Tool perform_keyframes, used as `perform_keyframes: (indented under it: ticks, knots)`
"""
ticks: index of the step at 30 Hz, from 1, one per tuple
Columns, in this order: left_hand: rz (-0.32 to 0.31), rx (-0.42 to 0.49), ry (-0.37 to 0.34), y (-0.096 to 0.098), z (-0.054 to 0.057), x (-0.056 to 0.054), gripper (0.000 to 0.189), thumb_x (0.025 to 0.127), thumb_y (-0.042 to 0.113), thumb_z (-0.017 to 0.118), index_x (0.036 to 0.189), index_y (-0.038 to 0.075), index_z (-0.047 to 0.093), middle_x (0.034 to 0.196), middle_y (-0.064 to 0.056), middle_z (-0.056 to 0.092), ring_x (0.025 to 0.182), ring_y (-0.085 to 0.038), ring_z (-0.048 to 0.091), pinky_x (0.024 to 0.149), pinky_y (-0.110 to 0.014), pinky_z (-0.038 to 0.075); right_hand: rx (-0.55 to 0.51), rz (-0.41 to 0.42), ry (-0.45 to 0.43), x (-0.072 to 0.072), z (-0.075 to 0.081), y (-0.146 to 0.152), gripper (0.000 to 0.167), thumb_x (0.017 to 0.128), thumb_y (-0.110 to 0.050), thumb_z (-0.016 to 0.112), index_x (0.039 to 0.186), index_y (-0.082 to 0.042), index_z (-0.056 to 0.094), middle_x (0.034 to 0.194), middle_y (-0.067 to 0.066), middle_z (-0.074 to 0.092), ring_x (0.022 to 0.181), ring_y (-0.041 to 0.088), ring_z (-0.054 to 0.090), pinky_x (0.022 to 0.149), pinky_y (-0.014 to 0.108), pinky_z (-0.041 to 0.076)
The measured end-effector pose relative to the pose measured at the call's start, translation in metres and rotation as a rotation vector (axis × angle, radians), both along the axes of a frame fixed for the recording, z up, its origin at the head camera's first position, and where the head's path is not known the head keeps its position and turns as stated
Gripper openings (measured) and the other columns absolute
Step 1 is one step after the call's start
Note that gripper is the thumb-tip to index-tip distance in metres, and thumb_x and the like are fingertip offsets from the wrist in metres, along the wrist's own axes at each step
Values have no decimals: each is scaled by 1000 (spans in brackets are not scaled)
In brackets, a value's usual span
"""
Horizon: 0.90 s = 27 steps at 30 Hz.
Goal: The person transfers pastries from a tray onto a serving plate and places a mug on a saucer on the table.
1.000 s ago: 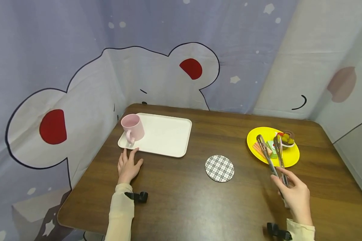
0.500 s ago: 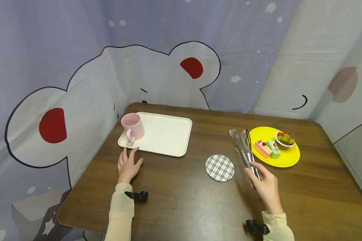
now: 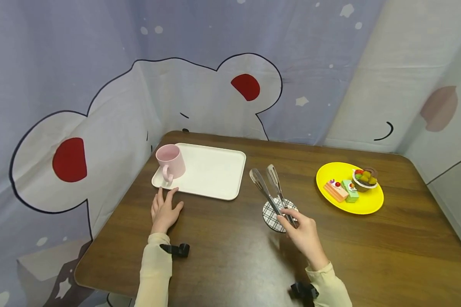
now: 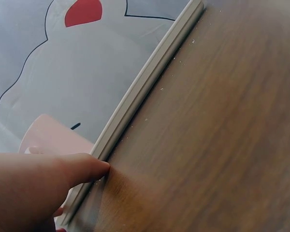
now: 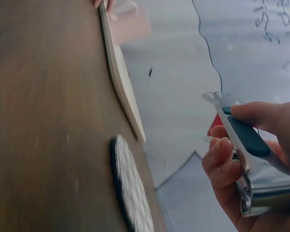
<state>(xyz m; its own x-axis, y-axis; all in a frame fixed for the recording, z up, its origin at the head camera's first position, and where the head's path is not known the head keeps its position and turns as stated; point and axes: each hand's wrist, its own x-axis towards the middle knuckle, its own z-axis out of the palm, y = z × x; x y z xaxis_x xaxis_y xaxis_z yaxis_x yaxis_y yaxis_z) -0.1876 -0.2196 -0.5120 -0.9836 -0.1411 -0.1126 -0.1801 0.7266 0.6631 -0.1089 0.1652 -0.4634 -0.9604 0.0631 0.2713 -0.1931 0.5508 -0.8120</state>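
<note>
My right hand (image 3: pixel 305 238) grips a pair of metal tongs (image 3: pixel 266 194); in the right wrist view the thumb lies along the dark grip pad of the tongs (image 5: pixel 246 133). Their arms are spread, with nothing between the tips. They hang above the table, partly covering a round plaid coaster (image 3: pixel 269 219) in the head view. My left hand (image 3: pixel 165 213) rests with relaxed fingers at the near left edge of a white tray (image 3: pixel 215 170). A pink mug (image 3: pixel 172 164) stands upright on that tray, its handle facing me.
On the right, a yellow plate (image 3: pixel 332 170) bears an orange cake slice (image 3: pixel 335 192), a green cake slice (image 3: pixel 351 195) and a small fruit-topped cup (image 3: pixel 365 181). A patterned curtain (image 3: pixel 199 34) hangs behind the brown wooden table (image 3: pixel 223 247).
The right hand has carried the tongs leftward, from over the yellow plate to over the coaster. The left hand, tray and mug stay in place.
</note>
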Motion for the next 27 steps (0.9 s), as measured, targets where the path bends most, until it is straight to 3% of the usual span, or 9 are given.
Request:
perform_keyframes:
  ticks: [6,15,21,27]
  knots:
    - [-4,1,1,-1,-1,0,55,97,28,52,148,24,30,162,-18,-12,148,-43,-11,115,-64,-5,-29,78,-138,-7,8,-21,19,88,-18,70,103,-7,71,45,7,54,34,1,44,37,21,35]
    - [-19,-14,12,0,0,-1,52,96,29,52,145,23,33,162,-20,-12,148,-45,-9,115,-65,-2,-14,203,-188,-25,5,-46,19,89,-21,69,100,-5,72,48,8,57,34,2,46,36,22,38]
    - [-14,-9,25,0,1,0,52,96,29,52,145,23,33,162,-20,-12,148,-45,-8,115,-65,-2,-22,331,-253,-30,-4,-62,28,91,-24,66,110,-3,70,50,11,60,36,5,48,36,25,41]
    - [-12,-3,28,-1,-1,0,53,96,29,53,145,23,34,162,-19,-11,148,-45,-8,115,-64,-2,16,394,-274,-37,-8,-79,30,93,-22,63,118,-5,68,56,13,65,40,9,51,39,25,42]
